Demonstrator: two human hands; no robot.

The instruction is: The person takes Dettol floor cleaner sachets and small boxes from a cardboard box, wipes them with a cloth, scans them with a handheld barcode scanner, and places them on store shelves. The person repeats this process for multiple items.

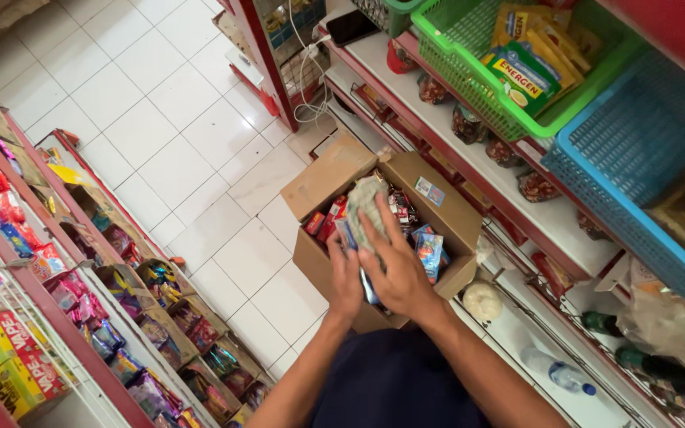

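A white tiled floor (160, 150) runs between two runs of shop shelving; on the person's right a long white shelf with a red edge (453, 135) carries a green plastic basket (469, 71) filled with yellow and green sachet packs, and beside it a blue plastic basket (636, 150); on the left a low rack (120, 317) holds rows of bright snack packets; below the right-hand shelf, on the floor, stands an open brown cardboard box (445, 214), its flaps folded outward and its inside crowded with small red, blue and dark packets; over this box both hands meet on a stack of sachets (365, 208), a thick, slightly fanned wad of small flat packs, pale grey-green and mottled on the top face, with blue edges showing at its lower end; the right hand (398, 273) lies across the stack with fingers spread along its length, gripping it from above; the left hand (345, 277) is curled against the stack's near side, closed on it from the left; the stack sits just above the box's contents, whether touching them cannot be told; a dark phone (350, 26) lies on the shelf's far end; a clear bottle with a blue cap (556, 372) lies on the lowest shelf at the right.
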